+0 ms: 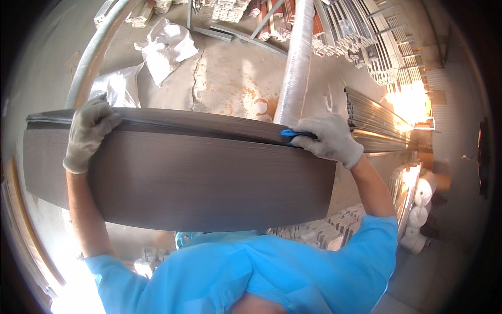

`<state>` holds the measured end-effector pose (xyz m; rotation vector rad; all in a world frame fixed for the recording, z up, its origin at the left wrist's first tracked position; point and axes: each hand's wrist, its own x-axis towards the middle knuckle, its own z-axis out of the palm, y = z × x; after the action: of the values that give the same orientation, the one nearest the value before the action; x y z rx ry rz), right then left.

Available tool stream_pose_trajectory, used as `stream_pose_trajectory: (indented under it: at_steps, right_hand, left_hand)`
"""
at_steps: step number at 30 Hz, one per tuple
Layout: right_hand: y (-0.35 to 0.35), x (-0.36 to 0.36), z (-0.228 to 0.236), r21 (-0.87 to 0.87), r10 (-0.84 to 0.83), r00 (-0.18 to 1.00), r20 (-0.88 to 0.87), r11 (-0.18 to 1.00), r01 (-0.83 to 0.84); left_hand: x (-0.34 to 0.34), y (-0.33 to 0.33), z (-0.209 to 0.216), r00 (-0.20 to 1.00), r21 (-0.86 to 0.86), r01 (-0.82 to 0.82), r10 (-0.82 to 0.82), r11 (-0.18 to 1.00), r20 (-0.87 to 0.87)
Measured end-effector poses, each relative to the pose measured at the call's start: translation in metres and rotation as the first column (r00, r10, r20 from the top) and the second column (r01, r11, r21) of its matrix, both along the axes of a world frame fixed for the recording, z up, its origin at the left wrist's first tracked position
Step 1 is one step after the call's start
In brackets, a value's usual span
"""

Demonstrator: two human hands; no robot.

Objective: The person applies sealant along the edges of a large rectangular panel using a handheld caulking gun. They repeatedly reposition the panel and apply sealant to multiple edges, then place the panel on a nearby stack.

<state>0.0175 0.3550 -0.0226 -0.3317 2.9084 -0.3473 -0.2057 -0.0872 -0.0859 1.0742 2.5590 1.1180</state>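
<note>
A long dark brown panel lies across in front of me, over two film-wrapped bars. A groove with a dark strip in it runs along the panel's far side. My left hand, in a pale work glove, is closed over the far edge at the left end, its fingers curled at the strip. Near the right end my gloved right hand grips a small blue-and-black tool. The tool's tip meets the groove; its exact kind is mostly hidden by the fingers.
The film-wrapped bars extend away beyond the panel. White plastic sacks lie on the floor at the far left. Bundled metal profiles and racks of stacked lengths stand to the right. White rolls sit at the near right.
</note>
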Motion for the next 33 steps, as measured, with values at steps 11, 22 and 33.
stream_pose_trajectory:
  at_steps: [11,22,33]
  right_hand:
    - [-0.152,-0.128,-0.047,-0.226,0.178,0.968,-0.176,0.950,-0.215]
    - [-0.182,-0.134,-0.020,-0.239,0.091,0.994,-0.055,0.966,-0.102]
    - [-0.192,-0.131,-0.021,-0.249,-0.015,1.000,-0.005,0.969,0.013]
  left_hand:
    - [0.000,0.001,-0.007,0.977,-0.067,-0.063,0.048,0.996,-0.208]
    - [-0.083,-0.147,0.020,0.982,-0.271,-0.165,0.132,0.948,-0.133]
    - [-0.144,-0.315,-0.002,0.753,-0.064,-0.657,0.658,0.751,0.006]
